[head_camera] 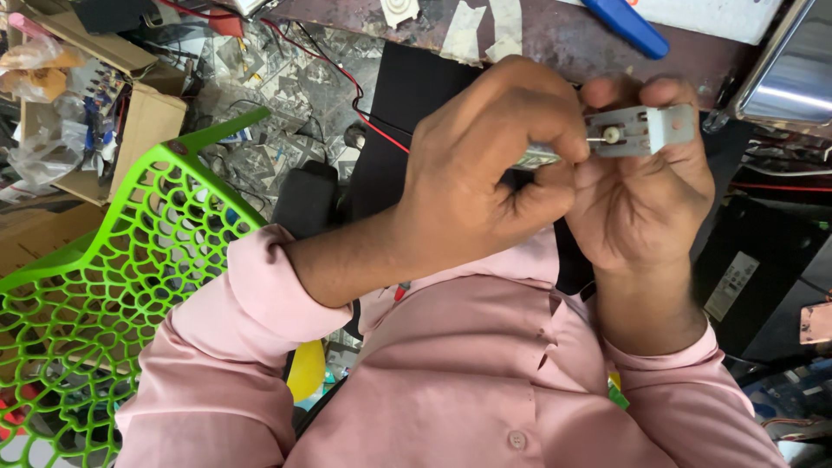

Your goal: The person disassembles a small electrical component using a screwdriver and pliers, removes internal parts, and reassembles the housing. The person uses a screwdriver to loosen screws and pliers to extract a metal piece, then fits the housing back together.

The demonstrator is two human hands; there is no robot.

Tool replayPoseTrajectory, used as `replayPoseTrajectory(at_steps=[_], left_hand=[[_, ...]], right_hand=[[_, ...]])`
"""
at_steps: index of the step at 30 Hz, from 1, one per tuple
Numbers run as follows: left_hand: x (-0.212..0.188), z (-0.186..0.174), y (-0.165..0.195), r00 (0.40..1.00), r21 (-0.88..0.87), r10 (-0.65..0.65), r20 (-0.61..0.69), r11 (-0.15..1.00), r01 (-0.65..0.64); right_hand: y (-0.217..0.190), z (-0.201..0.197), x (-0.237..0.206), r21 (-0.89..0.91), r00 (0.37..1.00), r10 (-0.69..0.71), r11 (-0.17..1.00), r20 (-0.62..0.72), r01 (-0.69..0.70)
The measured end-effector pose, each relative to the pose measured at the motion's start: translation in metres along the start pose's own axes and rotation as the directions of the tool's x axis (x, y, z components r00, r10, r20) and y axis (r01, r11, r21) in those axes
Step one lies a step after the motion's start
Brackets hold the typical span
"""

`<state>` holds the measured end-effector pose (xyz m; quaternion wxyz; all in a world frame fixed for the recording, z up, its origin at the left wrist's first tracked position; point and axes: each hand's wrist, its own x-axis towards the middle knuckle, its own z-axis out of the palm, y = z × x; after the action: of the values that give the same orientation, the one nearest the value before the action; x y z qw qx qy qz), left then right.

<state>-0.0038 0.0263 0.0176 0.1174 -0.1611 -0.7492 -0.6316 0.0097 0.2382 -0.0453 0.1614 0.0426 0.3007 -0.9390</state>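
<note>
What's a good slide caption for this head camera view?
Right hand holds a small grey part; left hand works a slim tool against it.

Tool (539,157) mostly hidden inside left hand (485,165).

In my right hand (646,195) I hold a small grey matt block (646,130), plastic by its look, with a thin bright metal pin. My left hand (485,165) pinches a shiny metal tool (539,157). My pink shirt sleeve (251,347) is soft matt cloth. The green lattice chair (130,260) is glossy plastic. The dark brown counter (555,30) looks worn and rough.
</note>
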Motion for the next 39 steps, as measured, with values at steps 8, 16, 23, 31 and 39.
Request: replayPoseTrajectory(at_steps=[8,16,23,31,39], left_hand=[[0.001,0.001,-0.001,0.999,0.074,0.041,0.004,0.996,-0.042],[-0.002,0.004,-0.003,0.999,0.078,0.047,0.024,0.996,-0.049],[0.001,0.003,-0.005,0.999,-0.024,-0.029,-0.016,0.999,0.029],[0.001,0.005,-0.008,0.991,-0.108,-0.132,-0.004,0.985,0.131],[0.001,0.005,-0.01,0.993,-0.11,-0.115,0.01,0.987,0.115]], right_hand=[[0.003,0.009,0.003,-0.017,0.999,-0.029,0.999,0.032,0.03],[0.015,0.022,0.002,-0.316,0.984,-0.162,0.932,0.075,0.178],[0.02,0.013,0.006,-0.387,0.97,-0.241,0.894,0.01,0.226],[0.017,0.013,0.007,-0.516,0.965,-0.263,0.83,-0.025,0.213],[0.017,0.015,0.012,-0.481,0.965,-0.258,0.841,0.042,0.246]])
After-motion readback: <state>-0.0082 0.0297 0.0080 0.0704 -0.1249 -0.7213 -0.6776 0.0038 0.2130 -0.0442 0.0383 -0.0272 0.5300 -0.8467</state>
